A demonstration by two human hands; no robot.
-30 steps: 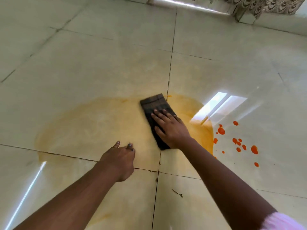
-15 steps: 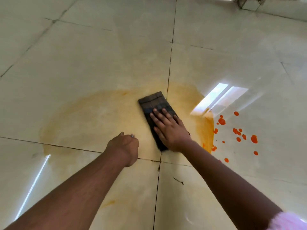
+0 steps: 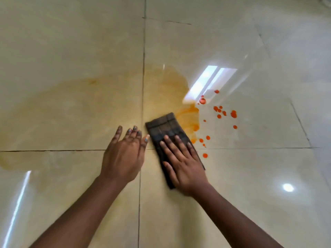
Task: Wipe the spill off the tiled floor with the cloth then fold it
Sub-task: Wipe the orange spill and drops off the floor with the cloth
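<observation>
Clearly the wiping step is in hand, and the folding has not come up yet. The right hand [image 3: 184,163] lies flat on the cloth [image 3: 165,127], fingers spread and pressing down rather than pinching; its grip holds nothing between finger and thumb. The left hand [image 3: 123,154] sits just beside the cloth's left edge, fingers spread, empty, low at the floor [image 3: 71,42]; whether the palm bears on the tile I cannot tell.

The cloth is a dark, checked strip, already doubled into a narrow band. It lies on the floor near the crossing of the grout lines [image 3: 143,86], mostly on the tile to the right of the upright line. Its long axis runs from near the person's right wrist away and a little to the left; the far short end points up the picture toward the orange smear [image 3: 189,119], whose edge it touches.

Much remains, by my judgement. A pale yellow film [image 3: 80,97] spreads wide to the left across the tiles, a denser orange patch sits at the cloth's far right corner, and separate red-orange drops [image 3: 223,111] lie scattered further right, apart from the cloth.

The next move likely calls for pushing the cloth forward and right, flat under the palm, through the thick patch and on over the drops, with enough pressure to lift liquid rather than spread it
</observation>
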